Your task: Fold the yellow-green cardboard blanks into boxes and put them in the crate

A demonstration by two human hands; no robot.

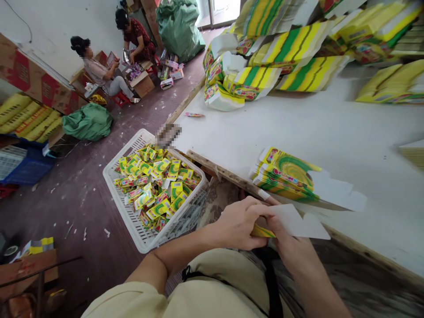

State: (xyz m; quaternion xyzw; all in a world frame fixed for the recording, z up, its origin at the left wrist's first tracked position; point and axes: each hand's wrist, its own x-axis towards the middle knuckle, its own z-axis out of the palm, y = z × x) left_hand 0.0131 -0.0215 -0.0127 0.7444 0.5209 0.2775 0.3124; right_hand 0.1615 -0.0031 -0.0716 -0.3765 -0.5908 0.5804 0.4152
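Note:
Between my two hands, over the near edge of the table, is a small printed carton; its white inner flaps point to the right and a yellow-green side shows below. My left hand has its fingers closed on the carton's left part. My right hand grips it from below and the right, with the thumb and fingers partly behind the card. Just beyond my hands, a stack of flat yellow-green cartons lies on the white table. To the left stands a white plastic basket full of small folded cartons.
Piles of flat cartons cover the table's far side. A wooden strip edges the table. On the floor are green sacks, a blue crate and scraps. Two people sit at the far left, beside an open cardboard box.

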